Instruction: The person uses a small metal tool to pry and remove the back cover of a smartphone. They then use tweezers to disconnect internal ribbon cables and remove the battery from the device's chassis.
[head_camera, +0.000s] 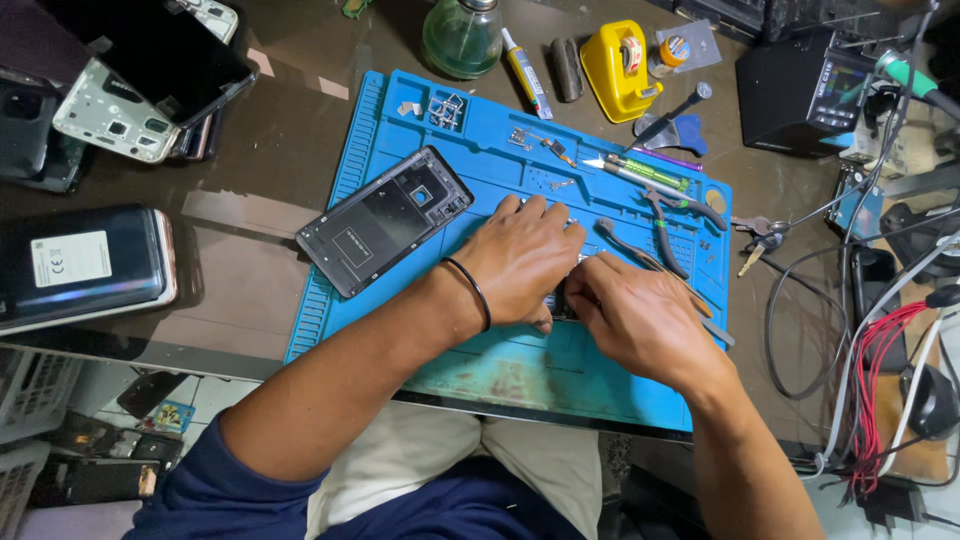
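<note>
Hands meeting at frame centre over a blue repair mat (520, 370). Left hand (520, 262) laid palm down, fingers spread a little and pressed flat on a small dark part (560, 302), mostly hidden under both hands; black band round the wrist. Right hand (640, 318) curled, fingertips pinched narrow at the same part's right edge; cannot tell whether any tool sits in that pinch. Long axis and heading of the hidden part impossible to judge.

Just left of the left hand, touching nothing, a black phone frame (385, 220) lying flat on the mat, long axis running from lower left to upper right, camera opening toward the upper right end.

Beyond the knuckles, toward the upper right of the mat: pliers (665, 225) with dark handles, a green-handled screwdriver (645, 170), tiny metal parts (447, 110) in the mat's top trays. Off the mat along the top edge: green glass bottle (462, 35), glue tube (526, 72), yellow tape dispenser (615, 68). Dark phone (85, 265) face down at far left, more phone shells (110, 115) at upper left. Red and white cables (880, 350) tangled at right, near the right forearm but apart from it.
</note>
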